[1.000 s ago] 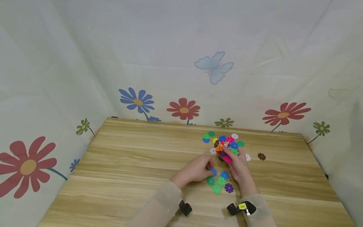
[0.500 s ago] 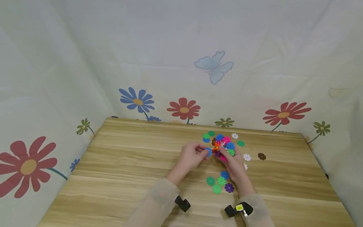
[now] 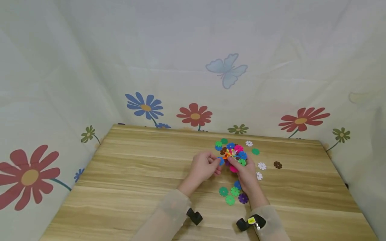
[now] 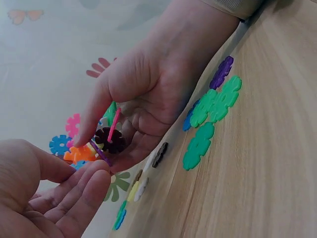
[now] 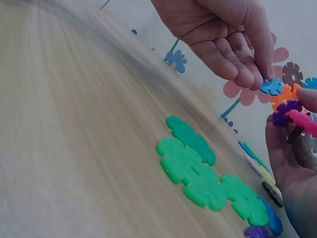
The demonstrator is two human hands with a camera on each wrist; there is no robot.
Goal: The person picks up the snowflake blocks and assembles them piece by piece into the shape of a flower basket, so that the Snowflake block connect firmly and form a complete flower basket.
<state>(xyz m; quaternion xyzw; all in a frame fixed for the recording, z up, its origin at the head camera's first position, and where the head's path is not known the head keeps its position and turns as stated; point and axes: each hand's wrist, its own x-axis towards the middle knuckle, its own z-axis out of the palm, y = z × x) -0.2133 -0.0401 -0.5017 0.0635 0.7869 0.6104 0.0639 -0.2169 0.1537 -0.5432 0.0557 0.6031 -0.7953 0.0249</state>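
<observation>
My right hand point(image 3: 245, 170) holds a cluster of interlocked, notched plastic flower discs, with orange point(image 5: 283, 95), purple point(image 5: 286, 113), pink point(image 3: 233, 168) and brown discs among them. Between thumb and fingers, my left hand point(image 3: 205, 167) pinches a blue flower disc point(image 5: 271, 86). That disc's edge meets the orange disc on the cluster's left side. Both hands are raised over the table. In the left wrist view the blue disc is mostly hidden behind the left fingers, while the right thumb lies along the cluster.
Loose discs lie nearer me on the wooden table point(image 3: 144, 167): green point(image 3: 230, 200), purple point(image 3: 243, 198) and blue point(image 3: 237, 184). White point(image 3: 262, 166) and brown point(image 3: 277, 165) ones are on the right. More lie behind the hands, including a green disc point(image 3: 224, 141). A flower-printed curtain surrounds the table.
My left hand has picked up the blue disc from the near group and carried it up to the cluster. My right hand has shifted left with the cluster, uncovering white discs.
</observation>
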